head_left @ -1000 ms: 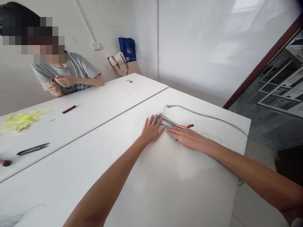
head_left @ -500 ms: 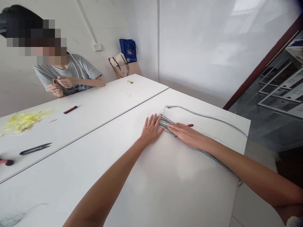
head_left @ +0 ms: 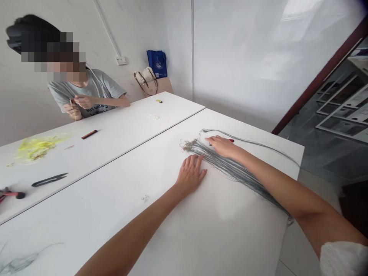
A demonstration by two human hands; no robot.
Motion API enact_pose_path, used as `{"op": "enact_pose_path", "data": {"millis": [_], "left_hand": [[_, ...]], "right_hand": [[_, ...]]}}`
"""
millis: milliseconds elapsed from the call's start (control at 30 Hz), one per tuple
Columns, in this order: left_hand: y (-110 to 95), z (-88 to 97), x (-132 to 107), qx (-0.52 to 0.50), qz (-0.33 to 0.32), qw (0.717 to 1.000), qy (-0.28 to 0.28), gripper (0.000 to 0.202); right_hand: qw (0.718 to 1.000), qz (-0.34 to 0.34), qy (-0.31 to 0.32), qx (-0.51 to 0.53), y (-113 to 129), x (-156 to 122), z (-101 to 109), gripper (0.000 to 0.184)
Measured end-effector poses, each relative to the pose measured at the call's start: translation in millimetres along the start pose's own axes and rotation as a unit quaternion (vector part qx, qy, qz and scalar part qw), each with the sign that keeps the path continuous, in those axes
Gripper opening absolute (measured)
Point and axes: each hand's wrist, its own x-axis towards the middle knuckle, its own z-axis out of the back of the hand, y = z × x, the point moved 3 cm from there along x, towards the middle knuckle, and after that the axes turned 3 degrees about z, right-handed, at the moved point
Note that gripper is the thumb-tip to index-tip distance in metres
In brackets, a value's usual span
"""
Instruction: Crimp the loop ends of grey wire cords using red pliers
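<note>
A thick bundle of fine grey strands point(head_left: 230, 168) runs across the white table to its right edge, with small curled brownish ends point(head_left: 188, 145) gathered at the far left tip. My left hand point(head_left: 189, 174) lies flat and open, its fingertips at the near side of the bundle. Beyond the bundle, my right hand point(head_left: 222, 146) is closed over a tool with a red handle point(head_left: 231, 140); a dark tip shows under the fingers and the middle is hidden. A thinner group of strands point(head_left: 253, 143) lies farther back.
A person in a grey shirt point(head_left: 100, 82) works at the adjoining table. Yellow strands point(head_left: 37, 147), black thread snips point(head_left: 49, 179), a dark red-edged box point(head_left: 89, 134), a yellow cutter point(head_left: 159, 101) and a red-handled tool point(head_left: 14, 194) lie there. Loose strands point(head_left: 20, 263) are at the near left.
My left hand has slid back off the strands toward me. The right hand has moved away over the bundle's far side, the red-handled tool moving with it. The bundle now shows spread out.
</note>
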Motion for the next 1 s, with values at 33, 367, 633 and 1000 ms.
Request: {"op": "enact_pose_path", "data": {"millis": [33,367,633,1000], "left_hand": [[2,0.1,2,-0.001,0.000,1.000,0.003,0.056],[13,-3.1,8,-0.024,-0.014,1.000,-0.014,0.043],[30,-11.3,24,-0.032,-0.003,0.999,-0.040,0.037],[32,-9.1,26,-0.020,-0.078,0.996,-0.044,0.047]], "right_hand": [[1.000,0.009,-0.002,0.007,1,13,-3,0.060],[0.993,0.074,-0.025,0.089,14,35,-3,0.062],[0.991,0.071,0.001,0.110,17,27,-8,0.061],[0.997,-0.061,-0.012,0.046,-5,-22,24,0.044]]}}
